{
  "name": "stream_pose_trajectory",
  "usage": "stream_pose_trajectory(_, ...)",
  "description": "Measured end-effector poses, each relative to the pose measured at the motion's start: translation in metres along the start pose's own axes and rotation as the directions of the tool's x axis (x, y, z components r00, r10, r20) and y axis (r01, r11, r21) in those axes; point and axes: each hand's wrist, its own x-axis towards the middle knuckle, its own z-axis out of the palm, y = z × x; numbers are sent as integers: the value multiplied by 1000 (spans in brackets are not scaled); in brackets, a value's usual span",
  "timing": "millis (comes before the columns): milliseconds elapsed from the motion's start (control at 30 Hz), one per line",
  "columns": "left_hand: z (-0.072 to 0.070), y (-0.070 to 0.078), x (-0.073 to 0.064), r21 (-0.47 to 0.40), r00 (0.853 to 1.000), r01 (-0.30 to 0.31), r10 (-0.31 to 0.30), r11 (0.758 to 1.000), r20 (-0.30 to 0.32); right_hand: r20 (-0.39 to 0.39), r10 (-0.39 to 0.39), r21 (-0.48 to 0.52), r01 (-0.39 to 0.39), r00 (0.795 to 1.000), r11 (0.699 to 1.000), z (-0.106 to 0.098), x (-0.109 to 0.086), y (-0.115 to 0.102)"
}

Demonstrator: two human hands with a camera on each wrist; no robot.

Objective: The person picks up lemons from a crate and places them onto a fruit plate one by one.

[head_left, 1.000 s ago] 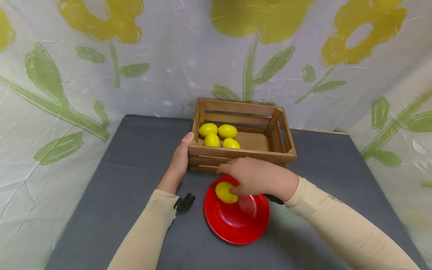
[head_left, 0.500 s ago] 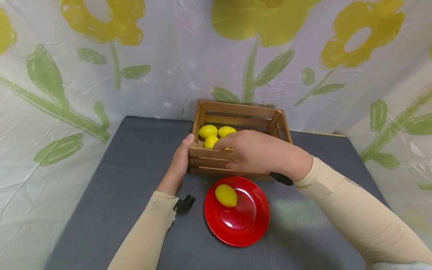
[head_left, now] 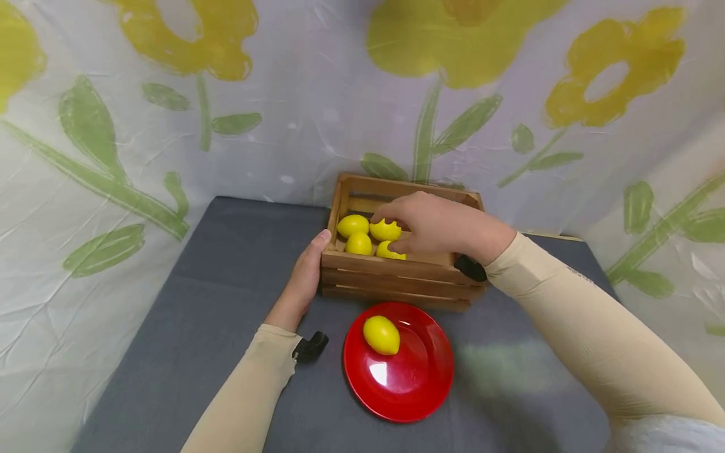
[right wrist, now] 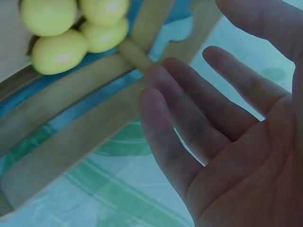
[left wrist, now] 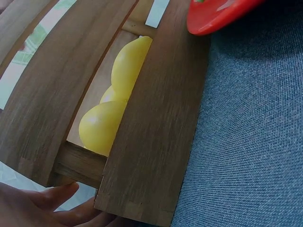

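Observation:
A slatted wooden crate (head_left: 391, 267) holds several yellow lemons (head_left: 354, 226), grouped in its left half. My left hand (head_left: 303, 277) grips the crate's left end, with the thumb by the rim. In the left wrist view, the fingers (left wrist: 64, 194) bend against the crate's end. My right hand (head_left: 436, 223) hovers over the crate, fingers apart and slightly bent, just right of the lemons. From the right wrist, the palm (right wrist: 251, 165) holds nothing, and lemons (right wrist: 59, 52) lie beyond the fingertips. Another lemon (head_left: 382, 335) sits on a red plate (head_left: 404, 402).
A grey cloth-covered table (head_left: 243, 251) bears the crate and, in front of it, the plate. Behind and at both sides hangs a pale curtain (head_left: 300, 113) with painted yellow flowers. The crate's back stands close to it.
My right hand has let go of the lemon on the plate, then risen over the crate's front wall to the lemons inside. The left hand has stayed on the crate.

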Motion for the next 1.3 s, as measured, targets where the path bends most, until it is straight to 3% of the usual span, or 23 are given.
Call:
stream_pose_trajectory(333,2,0,-2,13,1000,12,-12,1000,-27,156,100,36,-107,983,994,15,39,40)
stream_pose_trajectory(633,5,-3,-3,-1,999,9,-9,1000,-37,265,119,16,-128,957,992,31,60,58)
stream_pose_trajectory(900,7,-7,-4,-5,1000,-28,28,1000,12,326,155,-22,-156,933,987,52,69,68)
stream_pose_trajectory(1300,10,-1,-6,-11,999,-40,40,999,-6,364,148,-42,-143,920,989,58,71,68)
